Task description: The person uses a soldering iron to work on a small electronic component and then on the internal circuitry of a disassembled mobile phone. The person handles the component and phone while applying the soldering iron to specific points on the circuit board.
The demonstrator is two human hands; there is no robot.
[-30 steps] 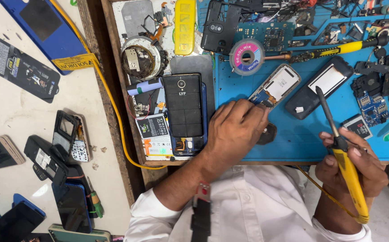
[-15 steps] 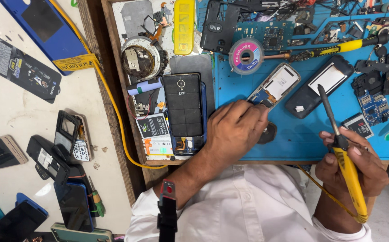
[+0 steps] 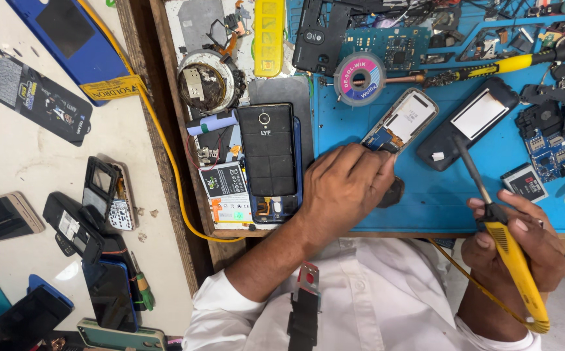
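Blue table mat (image 3: 386, 201) under my hands: left hand (image 3: 347, 185) pinches an opened phone (image 3: 399, 123), right hand (image 3: 523, 240) grips a yellow soldering iron (image 3: 513, 260).

A black smartphone (image 3: 268, 151) is laid face down at the left edge of the blue work mat (image 3: 438, 195). A spool of desoldering braid (image 3: 359, 78) is placed above it to the right, beside a green circuit board (image 3: 393, 47). A yellow-handled screwdriver (image 3: 497, 66) is positioned across the mat's upper area. What appears to be a round tin (image 3: 207, 81) is set near a yellow phone cover (image 3: 269, 27).
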